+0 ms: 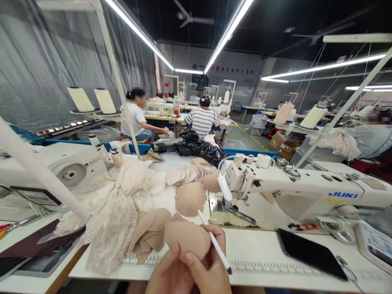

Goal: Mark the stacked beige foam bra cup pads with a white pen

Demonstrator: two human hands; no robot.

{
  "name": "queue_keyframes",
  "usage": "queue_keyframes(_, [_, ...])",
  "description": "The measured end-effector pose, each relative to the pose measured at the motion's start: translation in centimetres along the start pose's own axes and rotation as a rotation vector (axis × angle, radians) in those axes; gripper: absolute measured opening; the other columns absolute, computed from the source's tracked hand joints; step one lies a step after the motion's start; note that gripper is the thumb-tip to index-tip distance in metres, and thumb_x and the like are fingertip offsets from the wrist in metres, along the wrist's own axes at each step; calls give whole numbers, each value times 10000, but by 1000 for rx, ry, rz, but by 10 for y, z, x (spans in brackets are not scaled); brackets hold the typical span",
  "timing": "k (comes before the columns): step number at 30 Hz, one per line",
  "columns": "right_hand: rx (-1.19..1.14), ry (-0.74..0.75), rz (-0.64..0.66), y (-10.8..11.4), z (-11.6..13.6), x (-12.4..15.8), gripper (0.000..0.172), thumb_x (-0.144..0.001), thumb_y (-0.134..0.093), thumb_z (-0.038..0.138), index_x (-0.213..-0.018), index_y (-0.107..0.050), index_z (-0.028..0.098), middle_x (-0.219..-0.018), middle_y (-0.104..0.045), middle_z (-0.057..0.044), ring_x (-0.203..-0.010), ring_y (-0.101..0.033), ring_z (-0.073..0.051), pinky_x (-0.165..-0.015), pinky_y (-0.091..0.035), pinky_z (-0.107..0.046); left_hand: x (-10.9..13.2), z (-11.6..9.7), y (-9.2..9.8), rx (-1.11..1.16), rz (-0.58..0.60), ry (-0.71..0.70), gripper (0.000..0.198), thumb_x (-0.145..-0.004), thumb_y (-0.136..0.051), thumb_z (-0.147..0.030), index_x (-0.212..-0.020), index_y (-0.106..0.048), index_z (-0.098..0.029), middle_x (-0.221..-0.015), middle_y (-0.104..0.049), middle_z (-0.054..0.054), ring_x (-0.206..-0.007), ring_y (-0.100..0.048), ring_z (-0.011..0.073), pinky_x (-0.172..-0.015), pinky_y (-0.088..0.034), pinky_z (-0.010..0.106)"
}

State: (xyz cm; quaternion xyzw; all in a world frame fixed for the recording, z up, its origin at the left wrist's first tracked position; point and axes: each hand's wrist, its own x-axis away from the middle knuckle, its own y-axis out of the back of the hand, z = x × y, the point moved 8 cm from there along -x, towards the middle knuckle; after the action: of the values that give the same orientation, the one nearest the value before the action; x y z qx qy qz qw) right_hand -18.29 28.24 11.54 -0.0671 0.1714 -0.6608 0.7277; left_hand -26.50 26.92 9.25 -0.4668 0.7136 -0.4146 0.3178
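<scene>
Both hands meet at the table's front edge around a stack of beige fabric pieces (183, 237) with rounded edges. My left hand (167, 269) presses its thumb on the stack's near edge. My right hand (211, 265) grips the stack's lower right side, and a white pen (216, 243) with a dark end rests between its fingers. Just beyond lies another beige piece (190, 199), with a fanned row of similar pieces (186, 174) behind it. More beige pieces (151, 230) are heaped at the left of my hands, beside cream lace fabric (114, 216).
A JUKI sewing machine (306, 188) stands at the right. Before it lie a black phone (310, 253) and orange-handled snips (303, 226). A printed ruler (269, 267) runs along the table front. Black plastic bags (202, 147) lie at the back; people sit at machines beyond.
</scene>
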Motion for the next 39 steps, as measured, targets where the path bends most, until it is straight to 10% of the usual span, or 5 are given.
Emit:
queue_keyframes(7, [436,62,59,27,12,5,493,-1011,-613,536,-1405,-458,284,-1440,-563,-90,-1365,-518,-273,-1183,-397,-411,6,-26,-12,209,80,-77,546,-1065,-414,-182,-1579,-479,-357,-1374,-739,38,-1359,-634,197,-1212,-453,378])
queue_keyframes(14, [347,55,-83,64,29,-15,309,-1087,-480,549,-1086,-573,253,-790,-631,5,-798,-609,-184,-809,-496,-309,25,-31,17,35,-138,-72,797,-917,-661,-158,-1639,-367,-320,-1446,-691,67,-1344,-646,253,-1127,-548,354])
queue_keyframes(23, [322,-5,232,21,39,2,413,-985,-690,407,-1338,-499,309,-1164,-622,-34,-967,-614,-183,-885,-522,-307,38,-21,18,-94,-258,54,857,-805,-855,-387,-1572,-486,-283,-1441,-677,134,-1367,-601,393,-1108,-556,509])
queue_keyframes(29, [252,52,-10,51,54,-19,309,-1073,-539,531,-1120,-624,237,-759,-636,10,-753,-595,-158,-761,-470,-279,49,-25,18,-132,-426,49,1012,-640,-961,-350,-1546,-511,-304,-1369,-726,101,-1283,-657,399,-1069,-575,512])
queue_keyframes(39, [3,-127,102,33,52,-33,373,-1054,-570,577,-955,-598,218,-536,-592,65,-549,-491,-116,-639,-372,-260,61,-31,20,-215,-573,25,1173,-444,-1021,-306,-1511,-534,-271,-1235,-786,125,-1239,-674,464,-1002,-604,534])
